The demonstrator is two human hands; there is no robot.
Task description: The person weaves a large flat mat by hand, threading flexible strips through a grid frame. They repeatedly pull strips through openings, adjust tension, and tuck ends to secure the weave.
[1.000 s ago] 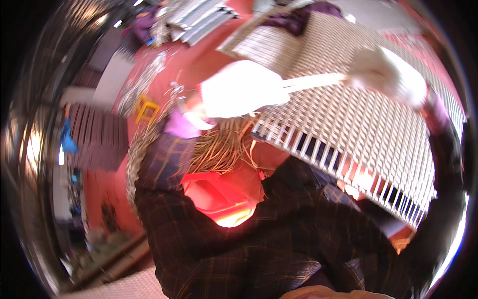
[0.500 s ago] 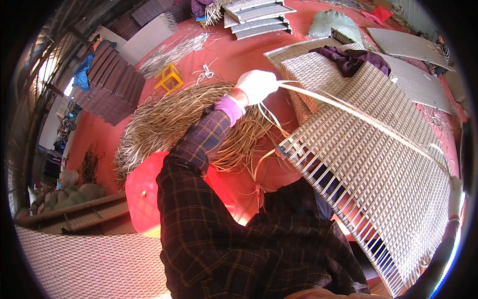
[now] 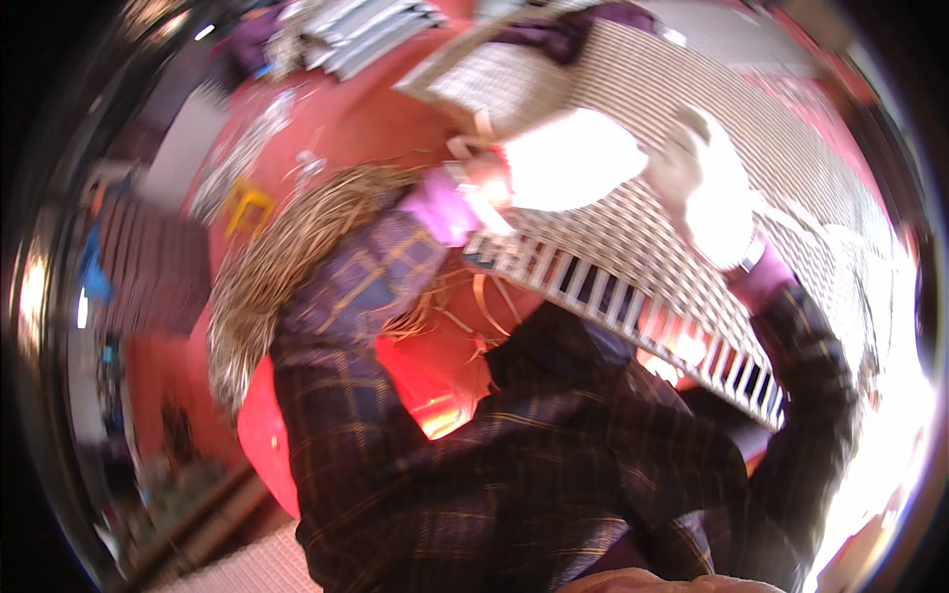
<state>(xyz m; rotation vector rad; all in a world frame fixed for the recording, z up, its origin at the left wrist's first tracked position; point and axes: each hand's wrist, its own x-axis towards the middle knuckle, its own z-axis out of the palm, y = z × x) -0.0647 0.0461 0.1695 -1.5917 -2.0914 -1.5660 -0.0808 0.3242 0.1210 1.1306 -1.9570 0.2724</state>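
Observation:
My left hand (image 3: 573, 163), in a white glove, is over the far left part of a woven panel (image 3: 633, 232). Glare washes out its fingers. A pale strip (image 3: 481, 126) shows beside that wrist. Close to its fingertips is my gloved right hand (image 3: 704, 193), blurred, its fingers bent together above the panel; what they hold, if anything, is hidden. The panel is tan wickerwork, tilted in front of me, with bare slats (image 3: 603, 287) along its near edge. On the panel's right part lie pale, smeared strands (image 3: 796, 222).
A large bundle of tan strips (image 3: 287, 257) lies on the red floor at left, a yellow stool (image 3: 249, 208) beyond it. A red plastic sheet-like thing (image 3: 265, 435) is by my left arm. Stacked brown panels (image 3: 153, 262) stand farther left; dark purple cloth (image 3: 583, 30) lies at the back.
The view has turned and blurred. My right hand has come from the panel's far right edge to beside my left hand. The strip stretched between them is no longer seen taut.

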